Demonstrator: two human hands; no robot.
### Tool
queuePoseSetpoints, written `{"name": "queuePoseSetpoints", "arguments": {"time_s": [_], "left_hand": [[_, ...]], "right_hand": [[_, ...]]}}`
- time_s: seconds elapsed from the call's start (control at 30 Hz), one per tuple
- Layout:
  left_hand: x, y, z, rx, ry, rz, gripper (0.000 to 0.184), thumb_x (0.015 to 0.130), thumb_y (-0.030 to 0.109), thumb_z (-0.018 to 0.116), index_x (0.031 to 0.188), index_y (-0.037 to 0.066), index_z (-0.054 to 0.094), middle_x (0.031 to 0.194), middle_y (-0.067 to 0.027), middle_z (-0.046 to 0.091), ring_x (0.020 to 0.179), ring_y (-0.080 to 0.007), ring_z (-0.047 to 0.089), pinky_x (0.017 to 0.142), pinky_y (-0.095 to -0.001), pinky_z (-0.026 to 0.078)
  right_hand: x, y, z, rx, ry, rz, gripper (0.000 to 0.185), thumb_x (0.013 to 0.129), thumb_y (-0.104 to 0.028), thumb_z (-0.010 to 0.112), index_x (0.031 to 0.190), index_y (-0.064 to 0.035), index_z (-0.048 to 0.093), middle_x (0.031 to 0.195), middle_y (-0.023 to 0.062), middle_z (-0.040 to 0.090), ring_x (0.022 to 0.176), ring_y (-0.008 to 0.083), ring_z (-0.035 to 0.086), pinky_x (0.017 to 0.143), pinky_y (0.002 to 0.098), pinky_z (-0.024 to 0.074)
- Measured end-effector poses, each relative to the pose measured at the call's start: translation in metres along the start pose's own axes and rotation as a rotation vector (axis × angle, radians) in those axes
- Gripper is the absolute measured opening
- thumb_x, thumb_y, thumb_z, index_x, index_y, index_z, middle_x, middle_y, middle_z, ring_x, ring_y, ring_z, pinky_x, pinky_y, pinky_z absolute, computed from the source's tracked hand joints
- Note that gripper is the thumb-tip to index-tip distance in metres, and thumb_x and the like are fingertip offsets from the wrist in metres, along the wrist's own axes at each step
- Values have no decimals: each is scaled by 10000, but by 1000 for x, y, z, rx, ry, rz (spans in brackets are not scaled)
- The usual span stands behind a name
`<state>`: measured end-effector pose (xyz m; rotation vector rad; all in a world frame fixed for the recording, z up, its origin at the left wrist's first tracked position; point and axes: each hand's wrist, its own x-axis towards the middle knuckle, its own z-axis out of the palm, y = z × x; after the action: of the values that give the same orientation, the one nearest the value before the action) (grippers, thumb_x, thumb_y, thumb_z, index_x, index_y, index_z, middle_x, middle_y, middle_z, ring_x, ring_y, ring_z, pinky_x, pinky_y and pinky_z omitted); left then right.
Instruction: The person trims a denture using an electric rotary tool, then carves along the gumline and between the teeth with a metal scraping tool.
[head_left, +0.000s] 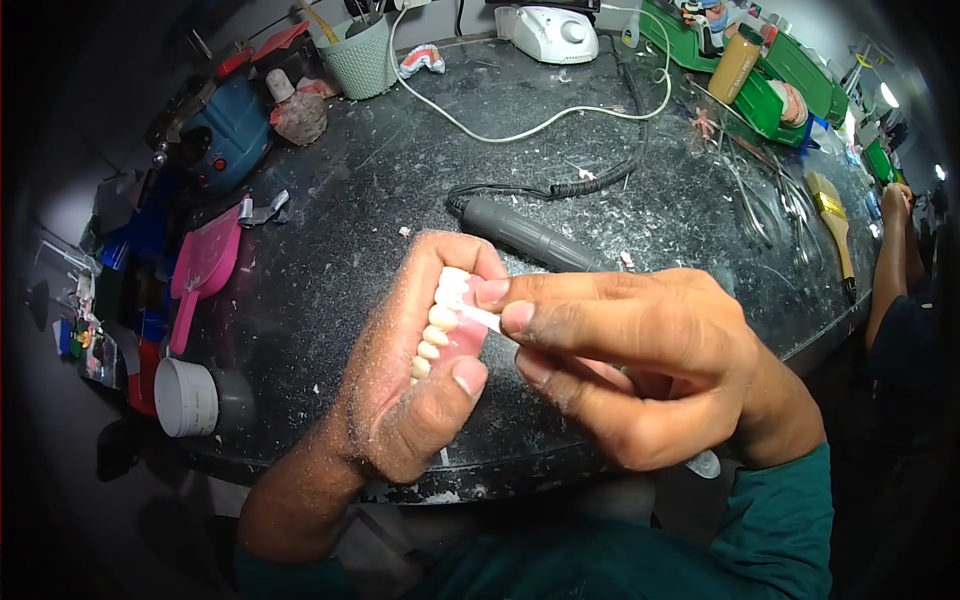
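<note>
Over a dusty dark bench (340,220), the person's left hand (400,425) cradles a pink denture (463,345) with cream teeth, its grip closed around it between thumb and curled fingers. The right hand's (655,350) grip is pinched together on a small white strip (482,317), held at the teeth. Just beyond the hands, a grey handpiece (530,235) lies on the bench.

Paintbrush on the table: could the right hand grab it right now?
Probably not right away: the right hand is pinching a thin white strip at the false teeth. If it let go, the way to the paintbrush looks free.
</note>
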<state>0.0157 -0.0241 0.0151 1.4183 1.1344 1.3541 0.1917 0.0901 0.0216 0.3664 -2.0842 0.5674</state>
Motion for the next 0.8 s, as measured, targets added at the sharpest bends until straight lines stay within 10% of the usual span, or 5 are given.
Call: {"name": "queuePoseSetpoints", "arguments": {"time_s": [0.8], "left_hand": [[-1, 5, 5, 85, 100, 71, 675, 837, 431, 575, 1270, -36, 351, 1096, -100, 445, 973, -129, 439, 871, -326, 411]], "right_hand": [[2, 2, 8, 9, 20, -21, 237, 712, 61, 806, 916, 40, 685, 1030, 221, 694, 1011, 459, 705, 809, 473, 633]]}}
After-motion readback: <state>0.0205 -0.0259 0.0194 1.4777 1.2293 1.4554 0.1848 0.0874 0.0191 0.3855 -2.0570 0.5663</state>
